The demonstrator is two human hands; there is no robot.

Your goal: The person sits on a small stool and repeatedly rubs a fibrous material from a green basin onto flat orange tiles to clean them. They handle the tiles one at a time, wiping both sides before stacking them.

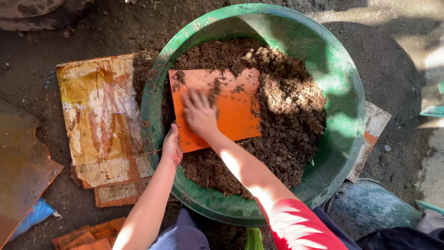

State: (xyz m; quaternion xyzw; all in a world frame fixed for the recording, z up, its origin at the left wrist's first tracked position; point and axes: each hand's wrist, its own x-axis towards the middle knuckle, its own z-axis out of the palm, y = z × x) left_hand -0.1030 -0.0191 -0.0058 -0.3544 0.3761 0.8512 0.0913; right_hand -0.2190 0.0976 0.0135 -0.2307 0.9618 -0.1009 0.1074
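A big green basin (pixel 344 125) sits on the ground, filled with brown fibrous soil (pixel 286 120). An orange flat board (pixel 236 109) lies on the soil at the basin's left half, with crumbs of soil on it. My right hand (pixel 200 113) presses flat on the board, fingers spread. My left hand (pixel 171 147) grips the basin's near left rim, right beside the board's lower corner.
A worn, paint-stained board (pixel 99 111) lies on the ground left of the basin, with more board pieces (pixel 118 192) under it. A rusty sheet (pixel 21 162) is at far left. A grey round container (pixel 370 208) stands at lower right.
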